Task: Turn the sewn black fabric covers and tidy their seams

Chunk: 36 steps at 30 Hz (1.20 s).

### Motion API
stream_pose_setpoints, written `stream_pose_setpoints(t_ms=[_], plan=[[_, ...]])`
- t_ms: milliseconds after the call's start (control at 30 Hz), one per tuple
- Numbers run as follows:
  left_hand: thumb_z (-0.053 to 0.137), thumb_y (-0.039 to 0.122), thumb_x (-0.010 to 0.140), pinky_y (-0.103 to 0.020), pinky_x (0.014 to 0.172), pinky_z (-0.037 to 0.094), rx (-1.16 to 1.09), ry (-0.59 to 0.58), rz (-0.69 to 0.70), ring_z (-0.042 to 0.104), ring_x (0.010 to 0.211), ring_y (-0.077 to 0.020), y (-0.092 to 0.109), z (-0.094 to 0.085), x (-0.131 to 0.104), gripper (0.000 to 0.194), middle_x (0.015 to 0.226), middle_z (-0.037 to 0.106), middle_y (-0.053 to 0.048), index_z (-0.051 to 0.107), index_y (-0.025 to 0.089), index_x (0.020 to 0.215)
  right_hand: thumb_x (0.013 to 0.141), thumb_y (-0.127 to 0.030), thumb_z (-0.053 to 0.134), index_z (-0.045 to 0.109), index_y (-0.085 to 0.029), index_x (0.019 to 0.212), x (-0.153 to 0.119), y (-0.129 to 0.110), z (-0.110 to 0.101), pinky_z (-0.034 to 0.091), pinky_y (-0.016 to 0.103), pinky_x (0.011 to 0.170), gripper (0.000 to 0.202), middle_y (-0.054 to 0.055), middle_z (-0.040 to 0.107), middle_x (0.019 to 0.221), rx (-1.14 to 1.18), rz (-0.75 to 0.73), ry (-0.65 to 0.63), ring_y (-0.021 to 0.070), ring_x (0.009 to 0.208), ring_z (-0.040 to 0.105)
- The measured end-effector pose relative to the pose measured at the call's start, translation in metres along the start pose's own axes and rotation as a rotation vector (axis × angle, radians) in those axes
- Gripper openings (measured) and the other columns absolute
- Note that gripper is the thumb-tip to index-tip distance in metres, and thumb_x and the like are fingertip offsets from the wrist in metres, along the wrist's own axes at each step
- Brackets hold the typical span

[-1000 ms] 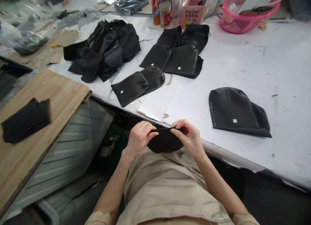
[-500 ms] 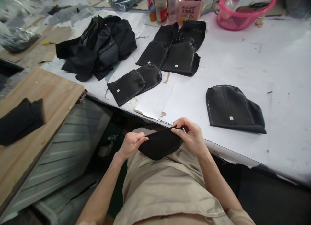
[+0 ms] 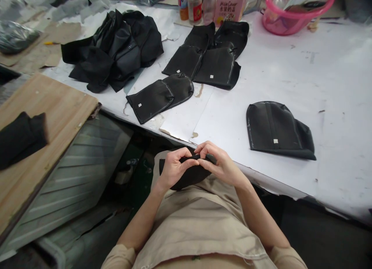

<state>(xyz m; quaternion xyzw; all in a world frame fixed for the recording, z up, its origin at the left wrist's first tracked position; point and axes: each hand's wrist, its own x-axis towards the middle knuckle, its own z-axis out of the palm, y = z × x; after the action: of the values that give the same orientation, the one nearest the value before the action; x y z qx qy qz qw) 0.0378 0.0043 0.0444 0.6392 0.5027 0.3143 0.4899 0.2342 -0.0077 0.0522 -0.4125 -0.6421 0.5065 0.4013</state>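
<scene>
A black fabric piece with a curved lower edge lies over my lap, just below the table's front edge. My left hand pinches its upper edge, thumb against fingers. Close beside it, almost touching, my right hand pinches the same edge. Part of the fabric is hidden behind my fingers. To the right on the table lies a sewn black piece with a small white tag and a pale outline along its seams. Similar black pieces lie farther off, some overlapping.
A heap of black fabric sits on the white table. At the back stand a pink basin, a pink box and a jar. On the left, a wooden board carries folded black cloth.
My hands have come together along the fabric's upper edge, the left moving right and the right slightly left. The edge, stretched between them before, is now bunched at my fingertips.
</scene>
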Motion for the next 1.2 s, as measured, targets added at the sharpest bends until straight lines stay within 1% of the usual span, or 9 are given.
stream_pose_setpoints(t_ms=[100,167,367,567,733,900,1000,1100,1200], plan=[[0.075,0.047,0.076,-0.024,0.057,0.031,-0.043,0.025,-0.044,0.038,0.058,-0.0106,-0.001,0.0,0.001,0.039,0.06,0.047,0.003,0.056,0.016,0.061,0.091,-0.023,0.063,0.058,-0.023,0.089,-0.005,0.0,-0.005,0.046,0.038,0.097,0.005,0.009,0.061,0.116,0.041,-0.025,-0.025,0.022,0.111,0.058],[0.075,0.047,0.077,-0.024,0.056,0.031,-0.068,0.057,-0.06,0.037,0.057,-0.0102,-0.001,0.001,0.002,0.04,0.059,0.045,0.003,0.055,0.016,0.06,0.089,-0.024,0.066,0.061,-0.023,0.089,-0.006,0.001,-0.005,0.046,0.038,0.097,0.005,0.008,0.061,0.118,0.036,-0.022,-0.05,0.0225,0.112,0.058],[0.071,0.045,0.081,-0.024,0.054,0.03,-0.115,0.055,-0.055,0.036,0.056,-0.0097,-0.002,0.001,0.003,0.039,0.059,0.043,0.003,0.055,0.016,0.06,0.083,-0.026,0.073,0.057,-0.023,0.089,-0.008,0.011,0.004,0.047,0.031,0.079,0.018,0.004,0.066,0.104,-0.054,0.1,-0.016,0.0192,0.092,0.061],[0.067,0.049,0.083,-0.024,0.052,0.026,-0.171,0.071,-0.129,0.033,0.056,-0.0092,-0.005,-0.001,0.001,0.044,0.059,0.037,0.003,0.053,0.015,0.059,0.079,-0.034,0.077,0.054,-0.022,0.077,-0.009,0.02,0.004,0.044,0.028,0.068,0.026,0.001,0.063,0.085,-0.131,0.13,0.037,0.018,0.08,0.058],[0.064,0.048,0.086,-0.022,0.05,0.028,-0.225,-0.033,-0.224,0.037,0.055,-0.0087,-0.004,-0.004,0.002,0.039,0.06,0.044,0.002,0.058,0.015,0.066,0.086,-0.028,0.069,0.058,-0.023,0.082,-0.009,0.018,0.006,0.047,0.032,0.077,0.013,0.003,0.064,0.089,-0.044,0.096,0.07,0.0197,0.086,0.06],[0.064,0.041,0.087,-0.02,0.053,0.035,-0.147,-0.05,-0.184,0.044,0.057,-0.009,0.003,-0.007,0.004,0.031,0.064,0.052,0.002,0.063,0.014,0.07,0.089,-0.019,0.063,0.059,-0.024,0.084,-0.011,0.018,0.01,0.048,0.033,0.08,0.008,0.004,0.062,0.095,-0.152,0.018,0.107,0.0198,0.089,0.061],[0.064,0.04,0.087,-0.02,0.056,0.038,-0.114,-0.117,-0.191,0.048,0.061,-0.0102,0.007,-0.011,0.006,0.028,0.067,0.057,0.001,0.066,0.014,0.075,0.092,-0.018,0.058,0.059,-0.025,0.087,-0.012,0.02,0.012,0.048,0.032,0.081,0.008,0.005,0.061,0.099,-0.191,-0.028,0.106,0.0194,0.091,0.061],[0.063,0.039,0.087,-0.021,0.057,0.039,-0.083,-0.171,-0.2,0.05,0.063,-0.0113,0.011,-0.014,0.008,0.027,0.069,0.059,0.0,0.068,0.014,0.078,0.095,-0.018,0.055,0.059,-0.025,0.089,-0.012,0.02,0.014,0.047,0.031,0.081,0.01,0.005,0.06,0.101,-0.21,-0.068,0.103,0.0187,0.093,0.06],[0.063,0.037,0.087,-0.021,0.058,0.04,-0.083,-0.166,-0.187,0.051,0.064,-0.0112,0.012,-0.013,0.01,0.026,0.07,0.059,-0.001,0.067,0.014,0.077,0.095,-0.016,0.053,0.06,-0.024,0.089,-0.011,0.02,0.016,0.047,0.03,0.079,0.013,0.005,0.059,0.102,-0.227,-0.082,0.102,0.0179,0.092,0.059]])
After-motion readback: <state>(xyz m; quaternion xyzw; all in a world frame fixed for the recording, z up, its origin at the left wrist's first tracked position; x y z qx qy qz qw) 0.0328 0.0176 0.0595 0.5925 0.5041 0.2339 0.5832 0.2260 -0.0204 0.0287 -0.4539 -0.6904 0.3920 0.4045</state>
